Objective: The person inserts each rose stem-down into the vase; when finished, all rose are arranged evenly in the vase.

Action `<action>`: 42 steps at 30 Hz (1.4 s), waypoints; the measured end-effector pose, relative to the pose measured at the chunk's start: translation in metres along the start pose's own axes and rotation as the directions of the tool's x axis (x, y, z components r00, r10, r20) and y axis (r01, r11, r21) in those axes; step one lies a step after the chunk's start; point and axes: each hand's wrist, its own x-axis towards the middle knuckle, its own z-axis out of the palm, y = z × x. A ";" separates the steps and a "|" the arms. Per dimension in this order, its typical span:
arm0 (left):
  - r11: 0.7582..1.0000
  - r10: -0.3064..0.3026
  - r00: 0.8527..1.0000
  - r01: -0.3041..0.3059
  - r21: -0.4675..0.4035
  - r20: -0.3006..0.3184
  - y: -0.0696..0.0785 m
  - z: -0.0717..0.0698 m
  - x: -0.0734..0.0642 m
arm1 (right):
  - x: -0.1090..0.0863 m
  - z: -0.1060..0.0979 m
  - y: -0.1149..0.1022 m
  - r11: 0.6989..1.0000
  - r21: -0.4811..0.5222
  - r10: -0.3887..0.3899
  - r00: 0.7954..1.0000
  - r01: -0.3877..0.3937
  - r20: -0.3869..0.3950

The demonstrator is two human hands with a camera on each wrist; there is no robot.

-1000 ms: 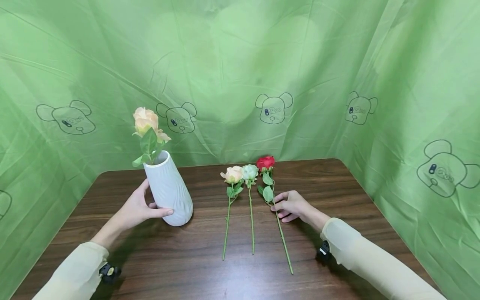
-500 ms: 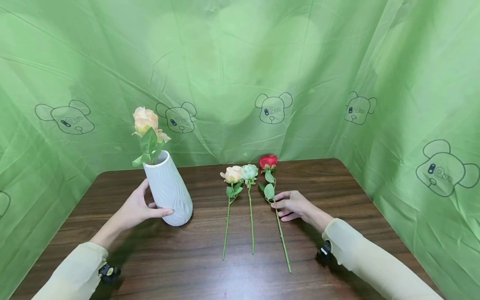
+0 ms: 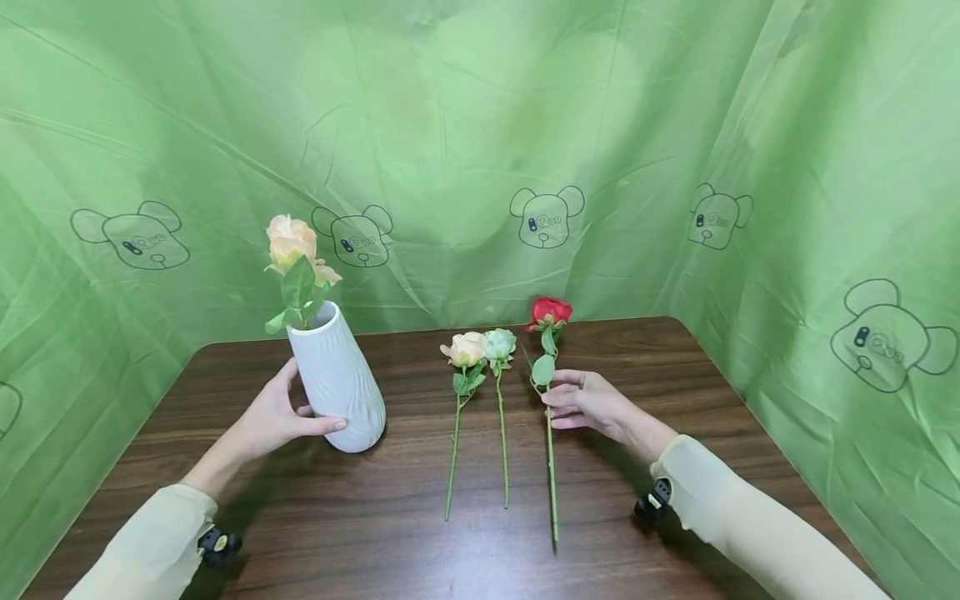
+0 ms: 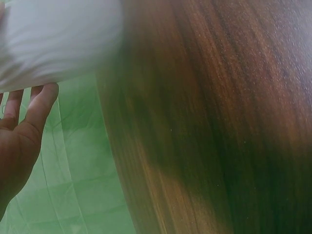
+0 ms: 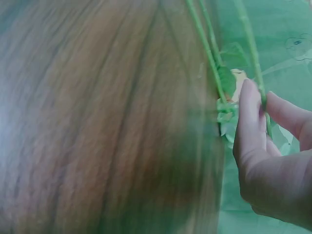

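Observation:
On the left of the head view, my left hand (image 3: 273, 421) holds a white ribbed vase (image 3: 341, 383) around its lower side, and the vase leans to the left. A peach rose (image 3: 291, 242) with green leaves stands in its mouth. Farther right, my right hand (image 3: 592, 406) pinches the green stem of a red rose (image 3: 550, 312) below its leaves. The pinched stem (image 5: 253, 48) also shows in the right wrist view. Between the hands lie a second peach rose (image 3: 467, 348) and a pale mint rose (image 3: 500, 345), side by side with stems toward me.
Everything is on a dark brown wooden table (image 3: 390, 533). A green curtain (image 3: 450, 150) printed with bear outlines surrounds it at the back and sides. A black wrist camera (image 3: 219, 546) sits at the left cuff, another (image 3: 654, 502) at the right.
My right hand has raised the red rose slightly; its bloom moved up and right while its stem end swung left. The left hand and vase have stayed put.

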 end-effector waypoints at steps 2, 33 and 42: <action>1.000 0.002 1.000 -0.002 -0.001 -0.001 0.000 0.000 0.000 | -0.001 0.001 -0.004 0.999 0.041 -0.014 1.000 0.014 0.014; 1.000 -0.002 1.000 0.002 0.004 -0.006 0.005 0.000 -0.002 | -0.049 0.004 -0.062 0.948 0.197 -0.260 0.966 0.251 0.021; 1.000 -0.004 1.000 0.005 0.017 -0.006 0.004 0.000 -0.002 | -0.051 0.000 -0.062 0.946 0.231 -0.233 0.972 0.228 -0.006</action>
